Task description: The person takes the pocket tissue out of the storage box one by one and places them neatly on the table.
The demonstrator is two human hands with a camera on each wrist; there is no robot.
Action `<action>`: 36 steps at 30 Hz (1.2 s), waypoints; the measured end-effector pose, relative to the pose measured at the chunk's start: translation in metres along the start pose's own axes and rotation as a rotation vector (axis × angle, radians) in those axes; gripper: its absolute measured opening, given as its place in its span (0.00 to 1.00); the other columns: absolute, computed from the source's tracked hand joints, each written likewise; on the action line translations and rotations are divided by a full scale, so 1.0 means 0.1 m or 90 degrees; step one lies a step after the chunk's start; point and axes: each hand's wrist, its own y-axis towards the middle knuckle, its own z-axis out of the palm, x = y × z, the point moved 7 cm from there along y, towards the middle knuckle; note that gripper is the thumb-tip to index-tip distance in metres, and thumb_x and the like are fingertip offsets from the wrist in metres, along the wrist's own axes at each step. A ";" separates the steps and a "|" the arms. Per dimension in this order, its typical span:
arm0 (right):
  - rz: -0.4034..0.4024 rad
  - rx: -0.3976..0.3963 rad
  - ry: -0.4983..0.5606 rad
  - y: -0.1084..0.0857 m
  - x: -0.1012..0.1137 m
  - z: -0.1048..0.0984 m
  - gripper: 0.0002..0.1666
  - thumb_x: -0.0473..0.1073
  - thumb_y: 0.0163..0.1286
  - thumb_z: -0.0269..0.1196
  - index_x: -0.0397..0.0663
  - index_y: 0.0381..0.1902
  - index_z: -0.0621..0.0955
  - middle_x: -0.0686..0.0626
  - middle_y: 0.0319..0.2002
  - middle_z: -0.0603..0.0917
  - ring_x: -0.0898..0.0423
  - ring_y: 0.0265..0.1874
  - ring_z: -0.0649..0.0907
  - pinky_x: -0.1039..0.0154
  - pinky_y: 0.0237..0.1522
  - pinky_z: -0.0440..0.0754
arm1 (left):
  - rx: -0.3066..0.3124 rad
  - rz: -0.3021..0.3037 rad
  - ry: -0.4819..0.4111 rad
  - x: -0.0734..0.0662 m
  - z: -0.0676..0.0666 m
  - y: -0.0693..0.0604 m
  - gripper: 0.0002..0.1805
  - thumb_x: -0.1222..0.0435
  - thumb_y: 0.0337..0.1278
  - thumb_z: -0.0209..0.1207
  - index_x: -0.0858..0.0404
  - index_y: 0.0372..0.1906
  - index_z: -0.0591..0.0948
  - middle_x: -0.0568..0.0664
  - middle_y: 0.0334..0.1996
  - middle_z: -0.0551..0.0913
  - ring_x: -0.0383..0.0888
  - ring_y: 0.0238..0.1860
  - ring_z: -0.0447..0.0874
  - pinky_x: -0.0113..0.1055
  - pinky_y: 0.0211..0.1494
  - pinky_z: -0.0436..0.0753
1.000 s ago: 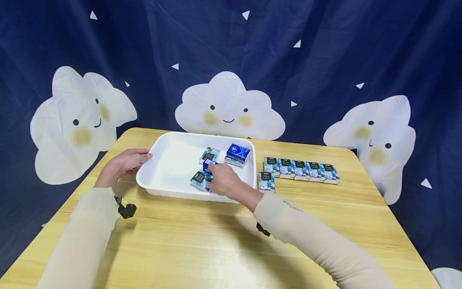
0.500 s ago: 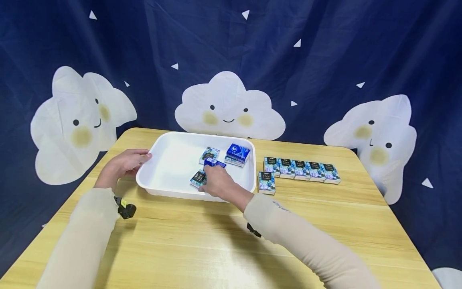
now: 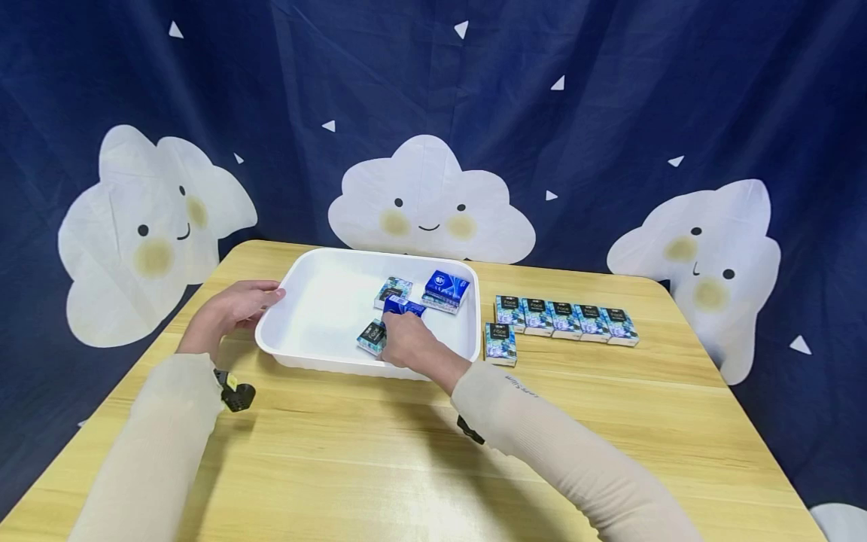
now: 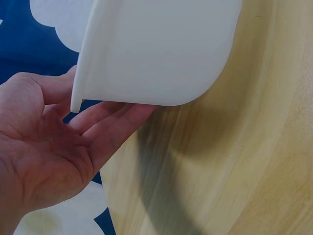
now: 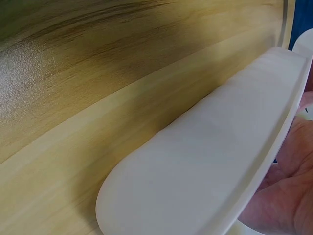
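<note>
My left hand point(image 3: 237, 305) holds the left end of a white plastic tray point(image 3: 318, 256). In the left wrist view its fingers point(image 4: 115, 127) reach under the tray's rim. My right hand point(image 3: 413, 342) is inside the tray and grips a small pocket tissue pack point(image 3: 404, 305) with its blue side up; the fingertips are hidden. Just left of that hand lies a flower-patterned tissue pack point(image 3: 370, 337), partly covered. Another patterned pack point(image 3: 393, 291) sits behind it. A blue-topped pack point(image 3: 447, 284) rests on a patterned one in the tray's far right corner.
Right of the tray, several tissue packs point(image 3: 564, 318) stand side by side in a row on the wooden table point(image 3: 339, 467). One more pack point(image 3: 500, 342) lies in front of the row's left end. A dark blue cloud-print curtain point(image 3: 576, 135) hangs behind.
My right hand shifts slightly left and nearer with its sleeve. The blue side of the gripped pack turns more into view and sits a little farther right. My left hand and the tray stay still.
</note>
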 end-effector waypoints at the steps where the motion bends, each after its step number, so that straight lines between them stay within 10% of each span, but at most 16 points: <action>1: 0.000 0.001 -0.003 0.00 0.00 0.00 0.40 0.49 0.64 0.74 0.45 0.70 0.72 0.44 0.57 0.84 0.53 0.50 0.82 0.59 0.54 0.83 | 0.000 0.000 -0.002 0.00 0.00 0.00 0.35 0.51 0.81 0.43 0.64 0.81 0.51 0.66 0.72 0.65 0.46 0.52 0.79 0.35 0.46 0.80; 22: -0.018 0.003 0.012 -0.03 -0.08 -0.09 0.32 0.40 0.61 0.72 0.44 0.63 0.77 0.46 0.50 0.85 0.54 0.44 0.81 0.60 0.48 0.84 | 0.005 0.001 0.002 0.02 -0.01 0.00 0.36 0.50 0.81 0.43 0.63 0.81 0.50 0.66 0.74 0.63 0.49 0.55 0.76 0.34 0.46 0.79; 36: -0.016 -0.023 0.061 -0.16 -0.18 -0.32 0.43 0.43 0.60 0.73 0.46 0.72 0.72 0.44 0.62 0.82 0.51 0.55 0.80 0.56 0.58 0.81 | 0.008 0.000 0.008 0.01 0.00 0.00 0.37 0.50 0.81 0.42 0.63 0.82 0.49 0.67 0.75 0.60 0.53 0.60 0.73 0.35 0.48 0.79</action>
